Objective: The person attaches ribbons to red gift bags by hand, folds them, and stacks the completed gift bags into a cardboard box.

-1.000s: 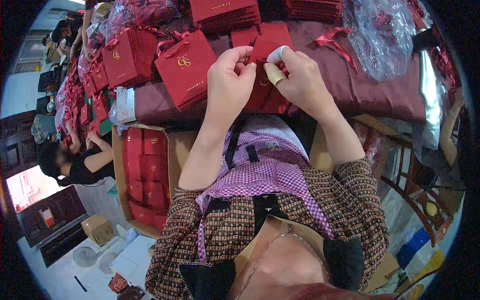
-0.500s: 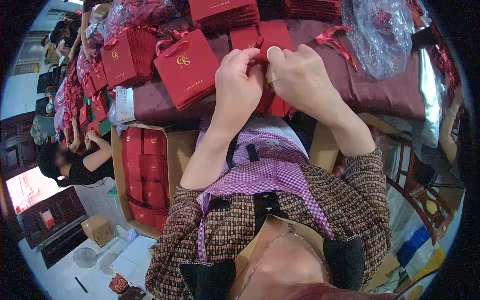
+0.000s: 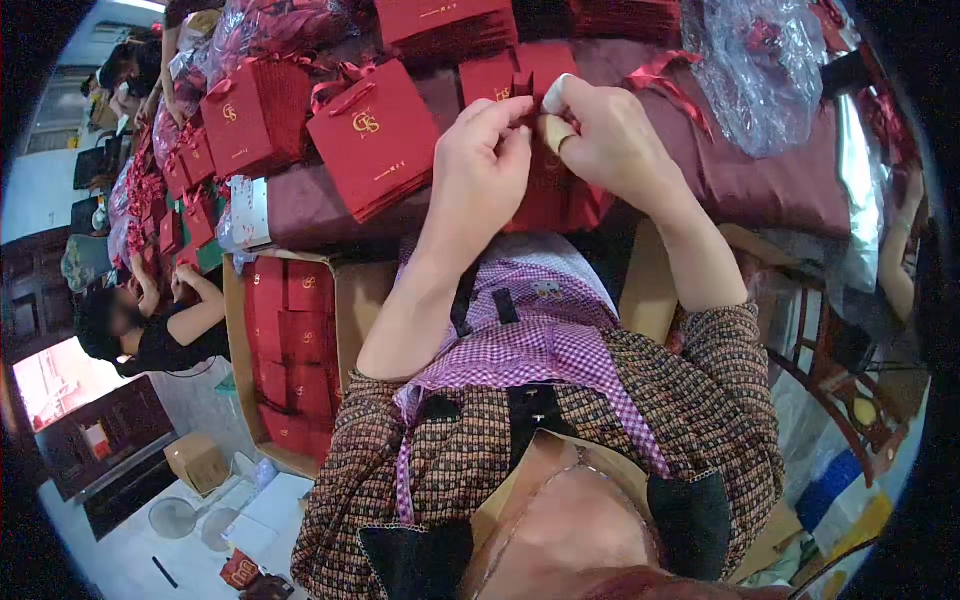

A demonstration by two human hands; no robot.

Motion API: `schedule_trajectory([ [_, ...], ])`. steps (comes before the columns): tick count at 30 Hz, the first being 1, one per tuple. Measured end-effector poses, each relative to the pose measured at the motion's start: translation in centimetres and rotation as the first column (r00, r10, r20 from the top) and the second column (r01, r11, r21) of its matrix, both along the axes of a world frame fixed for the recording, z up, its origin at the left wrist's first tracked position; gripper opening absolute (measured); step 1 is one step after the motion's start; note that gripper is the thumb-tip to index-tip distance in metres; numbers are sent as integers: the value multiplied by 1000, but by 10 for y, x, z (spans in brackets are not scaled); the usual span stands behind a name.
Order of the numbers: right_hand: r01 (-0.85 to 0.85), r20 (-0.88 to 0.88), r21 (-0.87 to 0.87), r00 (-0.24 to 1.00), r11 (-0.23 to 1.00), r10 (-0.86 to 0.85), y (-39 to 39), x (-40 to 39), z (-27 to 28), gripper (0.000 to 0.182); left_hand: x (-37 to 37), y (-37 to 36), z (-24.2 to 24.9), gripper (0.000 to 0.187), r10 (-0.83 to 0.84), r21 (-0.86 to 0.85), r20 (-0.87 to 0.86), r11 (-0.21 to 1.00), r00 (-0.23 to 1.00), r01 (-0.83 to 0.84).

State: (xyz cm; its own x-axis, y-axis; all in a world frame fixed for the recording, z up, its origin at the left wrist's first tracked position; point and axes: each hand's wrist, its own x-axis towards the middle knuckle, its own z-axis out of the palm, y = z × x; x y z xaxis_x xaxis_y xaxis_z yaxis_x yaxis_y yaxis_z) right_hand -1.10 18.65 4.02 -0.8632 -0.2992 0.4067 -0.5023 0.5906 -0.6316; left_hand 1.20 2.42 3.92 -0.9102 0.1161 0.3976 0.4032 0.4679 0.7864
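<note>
Both hands meet over a red paper gift bag (image 3: 550,190) lying on the table edge in front of me. My left hand (image 3: 484,155) pinches a dark red ribbon (image 3: 523,84) at the bag between thumb and forefinger. Close beside it, my right hand (image 3: 615,140) is closed, with a white cover on one fingertip and a tan band round another finger. What its fingers grip is hidden. A stack of red gift bags (image 3: 375,130) with gold lettering lies left of my left hand.
More red bags (image 3: 255,120) stand at the left, and others (image 3: 445,25) lie at the back. Clear plastic wrap (image 3: 765,80) and a loose red ribbon (image 3: 665,72) lie at the right. Below the table, a cardboard box (image 3: 350,300) holds red bags. A co-worker (image 3: 165,325) sits at the left.
My right hand has turned and its fingers have drawn slightly away from my left, leaving more of the bag in view. My left hand has barely moved.
</note>
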Motion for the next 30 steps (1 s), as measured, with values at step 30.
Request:
schedule_trajectory([
  [30, -432, 18, 128, 901, 893, 434, 42, -7, 21, 13, -22, -27, -16, 13, -142, 140, 283, 985, 948, 105],
])
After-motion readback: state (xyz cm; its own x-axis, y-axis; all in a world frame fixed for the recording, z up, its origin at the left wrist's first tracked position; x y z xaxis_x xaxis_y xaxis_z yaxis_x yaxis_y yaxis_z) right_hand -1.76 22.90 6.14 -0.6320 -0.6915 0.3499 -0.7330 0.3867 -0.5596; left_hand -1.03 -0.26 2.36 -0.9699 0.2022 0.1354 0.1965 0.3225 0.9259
